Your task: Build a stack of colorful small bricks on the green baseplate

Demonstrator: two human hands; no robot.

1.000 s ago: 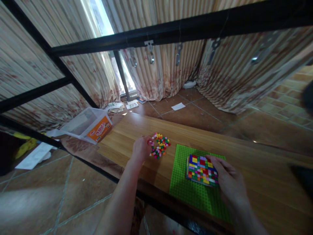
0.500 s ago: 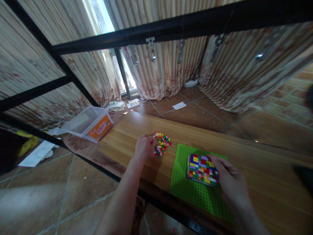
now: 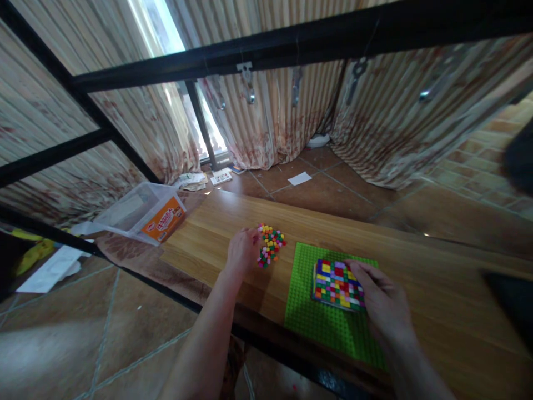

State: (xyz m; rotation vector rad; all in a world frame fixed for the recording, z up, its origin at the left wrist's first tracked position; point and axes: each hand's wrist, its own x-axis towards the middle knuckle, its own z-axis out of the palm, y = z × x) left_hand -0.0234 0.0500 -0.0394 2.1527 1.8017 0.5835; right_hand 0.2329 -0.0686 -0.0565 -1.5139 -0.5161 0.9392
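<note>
My left hand (image 3: 242, 253) is at the left edge of a loose pile of small coloured bricks (image 3: 271, 244) on the wooden table. Its fingertips are pinched together, and whatever they hold is hidden or too small to make out. With thumb and fingers, my right hand (image 3: 385, 300) grips the right side of a rectangular block of multicoloured bricks (image 3: 338, 284). That block is over a green studded baseplate (image 3: 300, 294). Whether it rests on the studs or is held slightly above them, I cannot tell.
A clear plastic box (image 3: 160, 214) with an orange label stands beyond the wooden table's (image 3: 212, 239) left end. Black metal bars (image 3: 266, 53) cross above the far side. At the right edge is a dark flat object (image 3: 510, 303). Papers (image 3: 300, 178) lie on the tiled floor.
The whole view has shifted slightly, so things sit further left. A small purple piece seen at my left fingertips no longer shows. My right hand keeps its grip on the block.
</note>
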